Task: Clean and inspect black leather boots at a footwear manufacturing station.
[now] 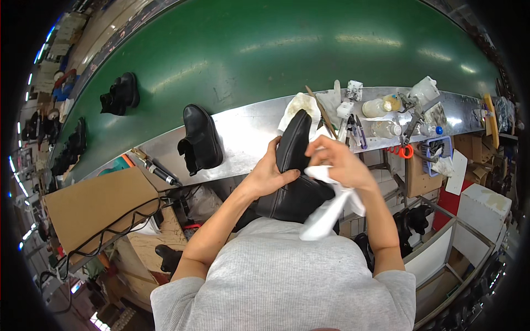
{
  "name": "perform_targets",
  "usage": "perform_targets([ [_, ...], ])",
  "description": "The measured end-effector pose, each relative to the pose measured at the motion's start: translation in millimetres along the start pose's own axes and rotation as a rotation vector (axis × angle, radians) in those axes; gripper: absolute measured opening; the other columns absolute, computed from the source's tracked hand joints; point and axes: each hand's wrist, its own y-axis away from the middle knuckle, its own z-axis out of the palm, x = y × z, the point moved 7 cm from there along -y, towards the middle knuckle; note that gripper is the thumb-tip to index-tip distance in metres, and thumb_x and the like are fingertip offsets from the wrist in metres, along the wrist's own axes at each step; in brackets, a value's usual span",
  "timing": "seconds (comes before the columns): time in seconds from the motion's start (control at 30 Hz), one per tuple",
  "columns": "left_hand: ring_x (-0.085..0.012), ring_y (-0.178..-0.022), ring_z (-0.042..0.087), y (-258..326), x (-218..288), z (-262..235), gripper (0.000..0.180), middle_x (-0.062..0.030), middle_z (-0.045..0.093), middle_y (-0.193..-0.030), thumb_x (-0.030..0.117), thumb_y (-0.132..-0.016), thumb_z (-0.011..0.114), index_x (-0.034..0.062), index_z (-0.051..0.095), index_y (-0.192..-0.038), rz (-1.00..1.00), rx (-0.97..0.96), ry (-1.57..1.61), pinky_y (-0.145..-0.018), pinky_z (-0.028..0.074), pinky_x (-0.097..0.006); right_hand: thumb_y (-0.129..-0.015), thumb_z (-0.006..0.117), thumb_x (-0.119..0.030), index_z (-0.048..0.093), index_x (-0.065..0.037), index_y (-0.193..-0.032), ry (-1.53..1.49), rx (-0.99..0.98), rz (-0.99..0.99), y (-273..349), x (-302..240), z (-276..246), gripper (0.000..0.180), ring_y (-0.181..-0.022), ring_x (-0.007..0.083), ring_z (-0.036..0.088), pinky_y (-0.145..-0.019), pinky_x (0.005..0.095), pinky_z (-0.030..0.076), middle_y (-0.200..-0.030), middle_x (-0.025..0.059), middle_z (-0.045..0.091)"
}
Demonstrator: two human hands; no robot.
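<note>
My left hand (pixel 267 175) is closed around the side of a black leather boot (pixel 294 142), the thumb lying across it. The boot is held in front of my body with its toe pointing away and its shaft toward my chest. My right hand (pixel 346 165), slightly blurred, is closed on a white cloth (pixel 326 218) beside the boot. The cloth hangs down over the boot's shaft, hiding part of it. To the left, another black boot (pixel 200 135) stands on the metal ledge (pixel 243 124) with its toe toward the green surface.
Past the ledge runs a broad green work surface (pixel 248 49) bearing more black boots (pixel 124 91) at left. Bottles (pixel 374 108), a stained cloth (pixel 298 107) and orange-handled scissors (pixel 406 150) crowd the ledge's right side. A blue basket (pixel 439 154) hangs below; cardboard (pixel 102 204) lies left.
</note>
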Motion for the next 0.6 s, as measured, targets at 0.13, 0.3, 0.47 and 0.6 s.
perform_targets([
  [0.13,-0.0181,-0.087,0.057,4,2,-1,0.089,-0.0135,0.05,-0.103,0.001,-0.064,0.066,-0.0045,0.011,-0.135,-0.009,-0.01,-0.04,-0.072,0.049,-0.028,-0.07,0.064,0.001,0.044,-0.004,-0.088,0.046,0.029,0.014,-23,17,18,0.027,-0.066,0.0067,0.053,-0.058,0.0215,0.043,-0.073,0.0051,0.059],
  [0.3,-0.017,-0.082,0.058,7,1,-6,0.088,-0.0136,0.052,-0.1,0.0,-0.063,0.065,-0.0049,0.012,-0.134,-0.043,0.009,-0.081,-0.071,0.049,-0.028,-0.071,0.065,-0.001,0.045,-0.004,-0.085,0.052,0.09,0.025,-29,24,20,0.025,-0.064,0.0057,0.052,-0.057,0.0204,0.041,-0.07,0.0047,0.059],
  [0.47,-0.0176,-0.088,0.057,5,-6,-7,0.088,-0.0139,0.052,-0.099,0.001,-0.064,0.065,-0.0061,0.012,-0.134,-0.017,0.016,-0.075,-0.08,0.046,-0.027,-0.071,0.064,0.0,0.046,-0.003,-0.085,0.011,0.112,0.108,-30,28,21,0.023,-0.063,0.0053,0.051,-0.057,0.0208,0.041,-0.07,0.0041,0.058],
  [0.6,-0.0181,-0.09,0.056,7,-4,-6,0.086,-0.0142,0.052,-0.1,0.001,-0.065,0.064,-0.0067,0.013,-0.133,-0.017,-0.011,-0.03,-0.08,0.046,-0.027,-0.073,0.06,0.003,0.046,-0.002,-0.086,-0.098,0.118,0.094,-26,24,25,0.02,-0.065,0.0066,0.053,-0.057,0.0212,0.042,-0.071,0.0048,0.058],
])
